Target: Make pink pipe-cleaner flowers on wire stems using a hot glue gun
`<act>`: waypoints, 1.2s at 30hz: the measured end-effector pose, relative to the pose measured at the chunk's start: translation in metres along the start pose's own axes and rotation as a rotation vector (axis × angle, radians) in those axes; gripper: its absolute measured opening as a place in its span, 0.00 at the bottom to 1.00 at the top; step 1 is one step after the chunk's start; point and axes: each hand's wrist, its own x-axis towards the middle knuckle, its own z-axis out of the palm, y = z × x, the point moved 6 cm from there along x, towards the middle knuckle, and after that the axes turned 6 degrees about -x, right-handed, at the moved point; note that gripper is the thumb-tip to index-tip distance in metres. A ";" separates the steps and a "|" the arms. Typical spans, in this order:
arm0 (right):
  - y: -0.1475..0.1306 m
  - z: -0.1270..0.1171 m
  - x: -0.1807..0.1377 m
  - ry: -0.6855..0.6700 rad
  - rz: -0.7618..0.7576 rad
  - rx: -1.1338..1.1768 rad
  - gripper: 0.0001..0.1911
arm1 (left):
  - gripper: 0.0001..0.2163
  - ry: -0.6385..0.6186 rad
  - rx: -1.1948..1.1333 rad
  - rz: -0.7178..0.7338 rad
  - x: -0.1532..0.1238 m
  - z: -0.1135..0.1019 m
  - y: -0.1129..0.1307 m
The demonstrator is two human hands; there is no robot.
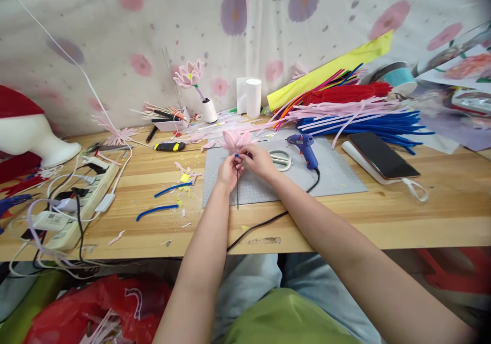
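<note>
Centre frame: pink, fuzzy-petalled flower [236,142] above thin dark stem [238,193] | left hand [229,174] curled nearly closed on stem; right hand [259,160] pinched at small blue piece [237,155] | I'd steady stem, spare petals.

The widest open run on the desk [441,221] lies along its front edge toward the right corner, in front of the phone [383,154]. Nearer the middle, the right forearm [326,221] and a black cord [261,225] bar that lane; the cord slants from the glue gun [306,152] to the front edge. Left of the left forearm [207,236], there is a passage with only low scraps and two blue strips [157,211], until the crowded power strip [92,206] closes the left end. Along the back edge, pipe-cleaner bundles [360,124], a white cylinder [253,98] and a flower holder [209,111] stand in the way.
</note>
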 end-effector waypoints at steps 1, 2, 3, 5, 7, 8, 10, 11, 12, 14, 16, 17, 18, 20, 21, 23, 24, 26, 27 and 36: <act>0.002 0.000 -0.001 0.011 -0.001 -0.001 0.07 | 0.11 -0.010 0.000 0.014 0.000 0.000 0.000; 0.003 0.000 -0.001 0.023 0.000 -0.005 0.07 | 0.11 -0.020 0.008 0.035 0.000 0.001 0.000; 0.003 0.000 -0.002 0.036 0.001 -0.011 0.07 | 0.11 -0.027 0.021 0.056 0.000 0.000 -0.001; 0.003 -0.001 -0.003 0.057 -0.002 -0.024 0.07 | 0.12 -0.029 0.052 0.085 0.001 -0.001 -0.002; 0.000 -0.002 -0.003 0.064 -0.015 -0.031 0.07 | 0.12 -0.005 0.063 0.096 0.003 -0.003 -0.003; -0.001 -0.002 -0.004 0.063 -0.022 -0.030 0.07 | 0.12 0.012 0.057 0.098 0.003 -0.004 -0.003; -0.004 -0.003 -0.005 0.058 -0.027 -0.025 0.07 | 0.11 0.046 0.020 0.093 0.004 -0.006 -0.003; -0.005 -0.004 -0.005 0.054 -0.023 -0.023 0.07 | 0.11 0.062 -0.007 0.084 0.005 -0.007 -0.002; -0.005 -0.005 -0.006 0.049 -0.012 -0.020 0.08 | 0.11 0.077 -0.037 0.071 0.004 -0.007 -0.002; -0.005 -0.006 -0.006 0.035 0.014 -0.012 0.08 | 0.11 0.100 -0.101 0.024 0.004 -0.006 -0.002; -0.003 -0.007 -0.005 0.021 0.039 0.002 0.09 | 0.12 0.104 -0.160 -0.043 0.002 -0.005 -0.003; -0.001 -0.007 -0.005 0.013 0.049 0.009 0.09 | 0.12 0.097 -0.185 -0.079 0.001 -0.003 -0.003; -0.001 -0.008 -0.004 0.005 0.055 0.015 0.10 | 0.12 0.087 -0.204 -0.108 0.000 -0.002 -0.004; 0.001 -0.009 -0.003 -0.014 0.068 0.022 0.10 | 0.11 0.070 -0.227 -0.141 -0.002 -0.001 -0.003; 0.001 -0.009 -0.003 -0.027 0.074 0.025 0.10 | 0.11 0.063 -0.232 -0.146 -0.003 -0.001 -0.003; 0.001 -0.008 -0.002 -0.063 0.091 0.039 0.10 | 0.11 0.048 -0.239 -0.142 -0.004 -0.002 -0.001; 0.001 -0.007 -0.001 -0.083 0.102 0.049 0.10 | 0.11 0.037 -0.244 -0.137 -0.004 -0.002 0.000; 0.001 -0.006 0.000 -0.118 0.127 0.074 0.09 | 0.11 0.007 -0.254 -0.133 -0.004 -0.001 0.002; 0.001 -0.006 0.000 -0.126 0.134 0.087 0.10 | 0.11 -0.010 -0.257 -0.135 -0.005 0.000 0.003; -0.004 -0.028 0.004 -0.125 0.005 -0.003 0.11 | 0.11 -0.092 -0.085 -0.077 -0.011 0.010 0.006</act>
